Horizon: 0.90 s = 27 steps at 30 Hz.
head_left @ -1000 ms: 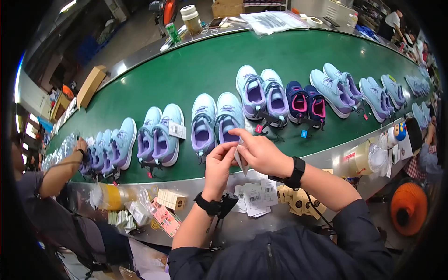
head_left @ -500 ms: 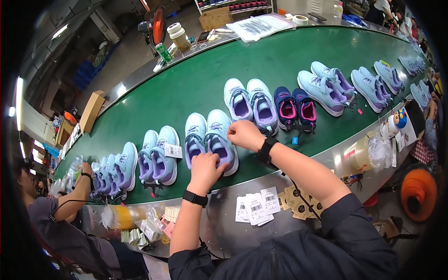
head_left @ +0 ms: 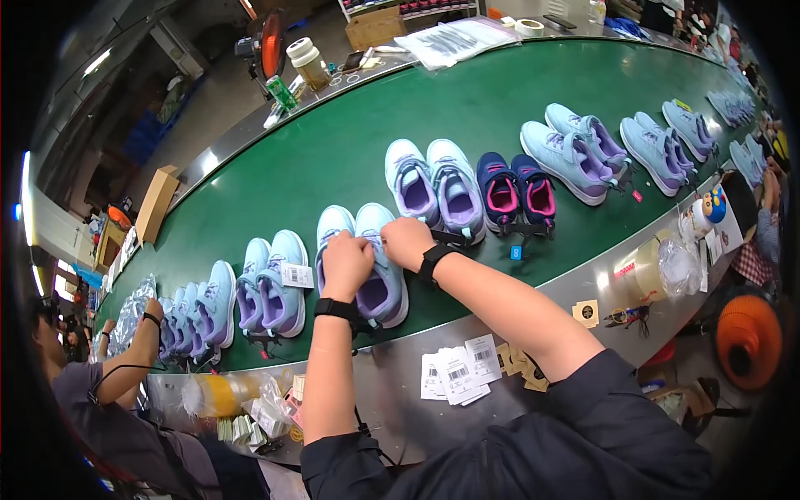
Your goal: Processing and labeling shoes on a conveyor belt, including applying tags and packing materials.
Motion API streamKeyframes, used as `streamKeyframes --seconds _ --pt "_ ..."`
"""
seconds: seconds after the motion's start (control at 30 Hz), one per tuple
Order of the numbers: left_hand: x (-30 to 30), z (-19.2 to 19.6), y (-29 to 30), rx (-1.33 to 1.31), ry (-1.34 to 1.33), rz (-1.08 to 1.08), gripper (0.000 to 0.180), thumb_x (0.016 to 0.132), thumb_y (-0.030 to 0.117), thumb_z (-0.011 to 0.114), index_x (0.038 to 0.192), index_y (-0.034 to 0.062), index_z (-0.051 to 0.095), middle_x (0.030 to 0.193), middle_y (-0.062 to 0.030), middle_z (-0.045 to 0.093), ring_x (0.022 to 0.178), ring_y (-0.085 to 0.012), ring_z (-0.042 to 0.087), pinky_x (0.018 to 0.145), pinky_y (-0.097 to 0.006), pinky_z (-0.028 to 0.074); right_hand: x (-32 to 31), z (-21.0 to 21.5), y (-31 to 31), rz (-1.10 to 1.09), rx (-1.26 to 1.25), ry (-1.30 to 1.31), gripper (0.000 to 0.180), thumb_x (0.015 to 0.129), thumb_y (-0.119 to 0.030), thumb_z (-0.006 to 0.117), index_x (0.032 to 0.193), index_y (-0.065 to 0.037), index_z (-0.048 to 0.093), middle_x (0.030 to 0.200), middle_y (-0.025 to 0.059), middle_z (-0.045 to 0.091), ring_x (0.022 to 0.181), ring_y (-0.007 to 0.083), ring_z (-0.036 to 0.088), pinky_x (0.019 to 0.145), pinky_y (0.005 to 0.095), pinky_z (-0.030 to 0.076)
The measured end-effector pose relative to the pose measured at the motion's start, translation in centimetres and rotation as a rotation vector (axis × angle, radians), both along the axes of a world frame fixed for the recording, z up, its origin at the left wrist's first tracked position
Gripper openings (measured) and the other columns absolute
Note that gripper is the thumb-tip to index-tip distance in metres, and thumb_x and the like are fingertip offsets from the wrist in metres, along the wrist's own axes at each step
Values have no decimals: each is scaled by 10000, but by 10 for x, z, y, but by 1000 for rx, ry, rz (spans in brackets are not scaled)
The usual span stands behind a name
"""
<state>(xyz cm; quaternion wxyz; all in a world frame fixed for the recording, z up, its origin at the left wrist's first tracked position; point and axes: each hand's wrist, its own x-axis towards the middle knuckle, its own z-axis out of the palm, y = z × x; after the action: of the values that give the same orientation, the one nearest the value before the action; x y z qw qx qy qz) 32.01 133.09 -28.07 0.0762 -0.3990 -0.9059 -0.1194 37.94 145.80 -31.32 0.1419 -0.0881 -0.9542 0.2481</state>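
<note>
My left hand [head_left: 348,260] is closed over the laces and strap of a light blue pair of sneakers [head_left: 375,218] with purple lining. Just right of it, my right hand [head_left: 407,242] is also closed, fingertips pinched at the right shoe's upper. Whatever the fingers hold is too small or hidden. To the left stands a similar pair [head_left: 289,244] with a white barcode tag [head_left: 297,276]. Another light blue pair [head_left: 450,162] lies beyond my right hand, beside navy sneakers [head_left: 500,177] with pink lining and a small blue tag [head_left: 517,252].
A green conveyor belt [head_left: 275,167] carries more sneakers both ways. On the metal edge nearest me lie white barcode tags [head_left: 457,372], brown cards [head_left: 586,312] and tape rolls [head_left: 218,395]. A co-worker's arm [head_left: 133,358] reaches over the belt at left. An orange fan [head_left: 748,337] stands at right.
My left hand has moved forward onto the shoe's upper and closed. My right hand has come left, close beside it. All the sneakers sit slightly further left in the picture.
</note>
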Motion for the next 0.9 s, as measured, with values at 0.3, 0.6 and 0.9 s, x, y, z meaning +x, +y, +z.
streamKeyframes --seconds 0.3,0.6,0.9 --pt "-5 -8 7 120 -266 308 173 664 190 620 710 27 657 662 -105 630 609 -194 606 592 -297 456 5 3 -16 -34 26 56 118 714 -135 533 721 -58 623 711 135 619 696 288 620 614 382 493" --pt "-6 -15 -4 740 -485 190 95 781 65 549 724 -11 552 661 -48 560 605 -110 512 576 -250 408 12 9 8 -105 -240 189 87 705 -114 545 748 -47 580 682 146 601 670 303 602 584 395 471" --pt "21 -4 -4 452 -289 -60 85 775 -10 519 826 -10 588 769 -101 600 703 -173 569 642 -274 431 9 1 20 159 -745 157 133 656 -113 589 734 -35 661 676 131 634 639 239 626 609 329 491"
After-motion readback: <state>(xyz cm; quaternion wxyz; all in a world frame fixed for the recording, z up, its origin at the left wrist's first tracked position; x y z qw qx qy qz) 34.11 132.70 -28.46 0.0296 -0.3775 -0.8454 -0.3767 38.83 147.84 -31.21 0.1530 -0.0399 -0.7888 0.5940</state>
